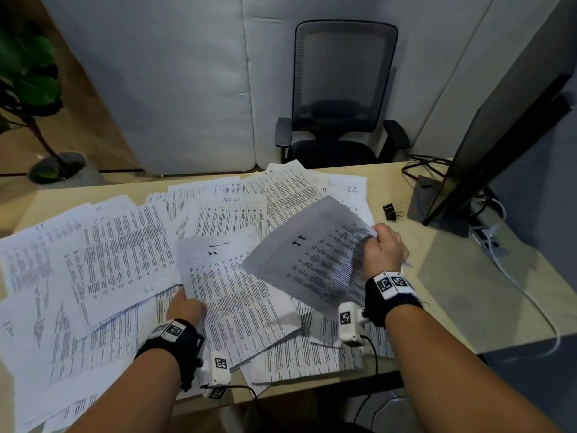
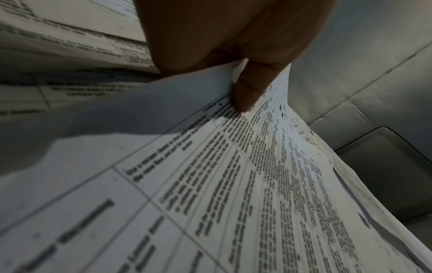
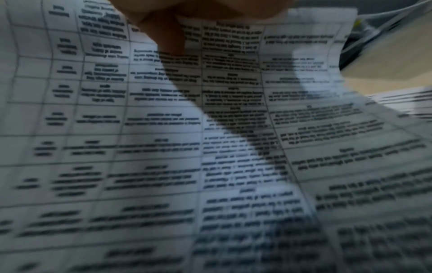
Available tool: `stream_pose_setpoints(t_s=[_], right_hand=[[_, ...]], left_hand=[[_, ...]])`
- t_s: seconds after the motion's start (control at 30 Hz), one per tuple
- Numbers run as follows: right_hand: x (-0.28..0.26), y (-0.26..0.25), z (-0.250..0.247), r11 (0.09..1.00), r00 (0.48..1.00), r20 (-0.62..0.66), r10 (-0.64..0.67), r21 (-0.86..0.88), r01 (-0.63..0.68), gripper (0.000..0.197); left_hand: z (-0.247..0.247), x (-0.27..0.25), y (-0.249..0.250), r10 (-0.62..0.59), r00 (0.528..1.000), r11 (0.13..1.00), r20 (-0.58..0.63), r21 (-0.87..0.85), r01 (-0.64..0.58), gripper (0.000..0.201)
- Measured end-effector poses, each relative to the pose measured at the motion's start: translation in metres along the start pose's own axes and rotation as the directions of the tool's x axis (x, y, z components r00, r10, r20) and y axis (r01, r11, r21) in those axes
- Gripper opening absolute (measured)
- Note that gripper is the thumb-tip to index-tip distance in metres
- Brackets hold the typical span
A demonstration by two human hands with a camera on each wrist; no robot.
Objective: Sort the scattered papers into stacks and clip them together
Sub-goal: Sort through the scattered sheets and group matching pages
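Setting: pale wood bench (image 1: 437,276) in a partitioned office corner, its top strewn with overlapping printed papers (image 1: 118,251).
Right grip: right hand (image 1: 385,250) is raised above the bench, fingers curled and pinching one edge of the lifted sheet (image 1: 312,257); in the right wrist view the thumb (image 3: 167,35) presses on its printed face.
Lifted sheet: held tilted above the pile, spreading left from the right grip; printed table of small text, blurred, with a handwritten mark reading roughly "II".
Left grip: left hand (image 1: 185,307) sits low on the pile, nearer the person than the right grip; in the left wrist view a finger (image 2: 250,88) lies on top of a sheet's raised edge with the rest of the hand under it, pinching it.
Sheet at left grip (image 1: 231,295): lies on the pile, spreading right from the left grip and passing under the lifted sheet; a dark handwritten heading at its top, not legible.
Readable writing: "TASK LIST" in blue on a sheet (image 1: 232,214) beyond both grips; the printed tables are too small to read.
Binder clip (image 1: 390,211): black, on bare bench beyond the right grip, beside the monitor base (image 1: 437,207).
Wrist bands: black, with square coded markers.
Background: office chair (image 1: 342,95), grey partition, potted plant (image 1: 34,89).
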State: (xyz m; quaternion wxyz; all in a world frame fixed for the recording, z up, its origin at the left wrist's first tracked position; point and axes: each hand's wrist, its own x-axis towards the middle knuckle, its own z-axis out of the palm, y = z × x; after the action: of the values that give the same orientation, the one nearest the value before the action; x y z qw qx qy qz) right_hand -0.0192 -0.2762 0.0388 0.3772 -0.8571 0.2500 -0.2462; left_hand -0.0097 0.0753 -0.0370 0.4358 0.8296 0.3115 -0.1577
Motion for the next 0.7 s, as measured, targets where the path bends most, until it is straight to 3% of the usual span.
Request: stream_pose_setpoints(t_s=[0.1,0.2,0.23,0.3,0.37,0.47,0.5,0.6,0.7], right_hand=[[0.002,-0.028,0.014,0.987,0.971,0.236,0.023,0.152,-0.061,0.012],[0.0,-0.039,0.043,0.997,0.87,0.488,0.069,0.003,-0.08,0.002],[-0.004,-0.038,0.052,0.994,0.836,0.537,0.112,-0.067,-0.09,0.005],[-0.019,-0.032,0.069,0.975,0.774,0.595,0.218,-0.165,-0.148,0.012],[-0.037,-0.025,0.082,0.956,0.714,0.636,0.291,-0.221,-0.193,0.025],[-0.058,-0.016,0.093,0.94,0.65,0.68,0.339,-0.266,-0.212,0.052],[-0.062,-0.016,0.096,0.938,0.634,0.692,0.346,-0.266,-0.221,0.056],[-0.064,-0.013,0.105,0.935,0.612,0.706,0.355,-0.265,-0.236,0.061],[-0.054,-0.012,0.108,0.946,0.678,0.662,0.318,-0.267,-0.183,0.055]], left_hand=[[0.002,-0.005,-0.001,0.013,1.0,0.999,0.016,-0.043,-0.012,0.04],[0.005,-0.011,0.001,0.013,0.999,0.992,0.033,-0.126,-0.009,0.037],[0.005,-0.013,0.001,0.004,0.998,0.988,0.057,-0.153,0.005,0.045],[0.005,-0.018,0.004,-0.092,0.988,0.958,0.123,-0.259,0.122,0.082],[0.007,-0.018,0.005,-0.213,0.958,0.855,0.191,-0.438,0.278,0.103],[0.006,-0.019,0.006,-0.19,0.938,0.793,0.289,-0.518,0.32,0.125],[0.007,-0.02,0.005,-0.147,0.949,0.823,0.278,-0.499,0.273,0.116],[0.006,-0.034,0.02,0.092,0.988,0.958,0.127,-0.282,-0.053,0.051],[0.004,-0.042,0.03,0.218,0.976,0.96,0.027,-0.186,-0.209,0.043]])
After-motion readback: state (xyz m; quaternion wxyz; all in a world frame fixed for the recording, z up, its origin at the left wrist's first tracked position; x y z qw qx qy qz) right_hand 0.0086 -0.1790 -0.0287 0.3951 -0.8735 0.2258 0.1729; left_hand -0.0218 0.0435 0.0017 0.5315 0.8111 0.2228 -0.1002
